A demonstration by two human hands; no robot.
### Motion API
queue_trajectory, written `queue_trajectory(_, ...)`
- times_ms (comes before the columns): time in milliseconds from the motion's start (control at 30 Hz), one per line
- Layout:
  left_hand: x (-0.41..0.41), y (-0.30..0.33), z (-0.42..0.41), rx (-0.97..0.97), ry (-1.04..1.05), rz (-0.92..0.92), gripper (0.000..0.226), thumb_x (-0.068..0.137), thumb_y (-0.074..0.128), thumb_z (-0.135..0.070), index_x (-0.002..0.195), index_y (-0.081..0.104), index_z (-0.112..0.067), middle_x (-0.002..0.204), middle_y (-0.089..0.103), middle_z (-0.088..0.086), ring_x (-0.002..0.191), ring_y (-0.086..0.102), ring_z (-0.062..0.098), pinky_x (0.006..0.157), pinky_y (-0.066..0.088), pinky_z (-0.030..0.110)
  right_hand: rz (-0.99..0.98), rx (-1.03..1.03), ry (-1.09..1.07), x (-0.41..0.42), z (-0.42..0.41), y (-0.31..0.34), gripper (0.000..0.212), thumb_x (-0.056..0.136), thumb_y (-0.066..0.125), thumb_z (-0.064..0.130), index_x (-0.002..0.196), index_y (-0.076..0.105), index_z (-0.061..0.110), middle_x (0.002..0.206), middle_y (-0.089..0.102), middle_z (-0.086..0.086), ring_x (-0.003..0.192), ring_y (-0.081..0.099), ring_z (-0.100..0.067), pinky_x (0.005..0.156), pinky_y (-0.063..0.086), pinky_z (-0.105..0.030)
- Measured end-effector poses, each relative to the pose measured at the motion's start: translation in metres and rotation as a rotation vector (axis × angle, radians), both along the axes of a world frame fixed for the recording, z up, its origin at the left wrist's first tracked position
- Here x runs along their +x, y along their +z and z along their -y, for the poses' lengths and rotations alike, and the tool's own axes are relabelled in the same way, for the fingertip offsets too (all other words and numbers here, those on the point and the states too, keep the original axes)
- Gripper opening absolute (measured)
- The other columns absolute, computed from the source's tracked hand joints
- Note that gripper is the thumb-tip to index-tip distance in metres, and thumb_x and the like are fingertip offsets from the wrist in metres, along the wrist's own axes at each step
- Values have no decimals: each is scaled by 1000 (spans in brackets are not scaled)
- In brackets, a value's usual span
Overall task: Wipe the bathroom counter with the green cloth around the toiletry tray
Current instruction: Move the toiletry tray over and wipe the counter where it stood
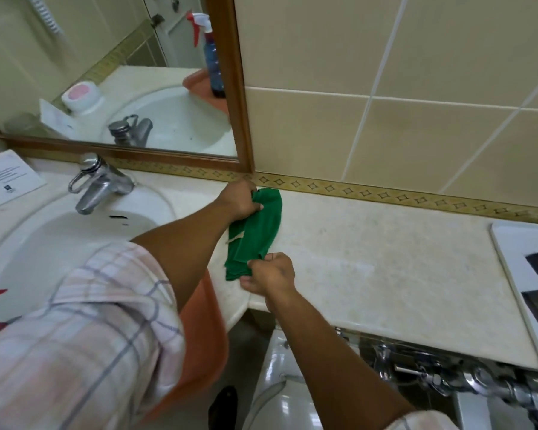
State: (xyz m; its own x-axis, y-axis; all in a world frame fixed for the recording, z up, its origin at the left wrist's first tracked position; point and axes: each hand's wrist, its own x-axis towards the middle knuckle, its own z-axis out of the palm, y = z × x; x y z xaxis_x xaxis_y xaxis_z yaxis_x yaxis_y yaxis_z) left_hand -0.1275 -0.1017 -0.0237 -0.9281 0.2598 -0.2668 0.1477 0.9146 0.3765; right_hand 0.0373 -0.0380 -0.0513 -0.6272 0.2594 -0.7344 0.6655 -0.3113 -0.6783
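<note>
The green cloth (pixel 255 234) lies stretched lengthwise on the beige marble counter (pixel 385 268), just right of the sink. My left hand (pixel 241 198) grips its far end near the wall trim. At the counter's front edge, my right hand (pixel 271 274) pinches the cloth's near end. A white toiletry tray (pixel 516 268) holding dark packets sits at the far right of the counter, well apart from the cloth.
A white sink (pixel 59 243) with a chrome tap (pixel 100 181) is to the left, with a printed card (pixel 7 178) behind it. An orange basin (pixel 202 336) sits under my left arm. A mirror (pixel 121 72) hangs above. Chrome pipes (pixel 448 373) and a toilet (pixel 280 383) lie below the counter.
</note>
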Motion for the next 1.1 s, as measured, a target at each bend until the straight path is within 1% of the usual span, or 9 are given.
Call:
queue_trajectory(100, 4, -7, 1, -32, -10, -36, 34, 81, 72, -41, 103, 64, -16, 108, 66, 9, 91, 58, 25, 77, 46, 31, 68, 52, 61, 4, -16, -3, 27, 83, 71, 5, 104, 54, 10, 102, 70, -21, 52, 74, -26, 49, 61, -32)
queue_trajectory(167, 9, 3, -3, -222, -68, -101, 41, 81, 70, -42, 109, 62, -14, 105, 64, 9, 94, 61, 28, 76, 50, 35, 60, 89, 63, 12, -36, -1, 28, 81, 75, 9, 102, 57, 10, 94, 71, -19, 49, 72, -22, 46, 59, -29)
queue_trajectory(300, 23, 22, -58, -468, -246, -377, 31, 77, 60, -17, 107, 61, -10, 100, 62, 13, 92, 63, 33, 67, 44, 35, -61, 218, -113, 48, -111, 14, 17, 82, 77, 17, 90, 62, 15, 78, 72, -10, 50, 71, -17, 50, 60, -29)
queue_trajectory(500, 85, 30, -273, -170, -602, -300, 31, 82, 57, -25, 109, 62, -10, 111, 63, 16, 103, 63, 37, 83, 51, 40, 65, 675, -745, 171, -296, 31, 20, 84, 73, 18, 103, 68, 12, 104, 72, -12, 94, 67, -29, 86, 49, -28)
queue_trajectory(600, 125, 26, -376, -46, -743, -282, 29, 87, 56, -25, 110, 60, -8, 113, 63, 19, 105, 62, 38, 83, 51, 42, 172, 690, -1017, 240, -354, 18, 31, 84, 72, 17, 112, 65, 6, 116, 69, -16, 102, 67, -32, 84, 45, -25)
queue_trajectory(667, 143, 21, -426, -49, -812, -317, 25, 87, 54, -16, 108, 61, -5, 111, 64, 21, 104, 63, 39, 83, 51, 42, 220, 588, -1091, 266, -376, 4, 38, 82, 76, 22, 112, 65, 2, 109, 68, -12, 95, 67, -28, 81, 44, -27)
queue_trajectory(833, 151, 3, -490, -189, -866, -406, 32, 89, 47, -2, 117, 62, -1, 115, 61, 22, 109, 61, 40, 89, 50, 44, 246, 430, -1097, 282, -402, -14, 33, 76, 84, 29, 58, 62, 14, 71, 74, -11, 63, 72, -25, 72, 63, -41)
queue_trajectory(933, 148, -4, -508, -233, -898, -452, 31, 90, 46, -2, 117, 62, 0, 116, 62, 23, 109, 61, 41, 89, 50, 46, 216, 391, -1115, 282, -409, -20, 24, 77, 81, 15, 61, 65, 9, 45, 67, -6, 36, 62, -16, 50, 61, -34)
queue_trajectory(1100, 153, -8, -509, -267, -918, -459, 29, 90, 47, -1, 116, 62, 2, 116, 62, 24, 108, 61, 42, 88, 50, 47, 165, 542, -1068, 279, -415, -20, 18, 76, 75, 4, 61, 64, 2, 41, 65, -5, 36, 65, -19, 43, 60, -35)
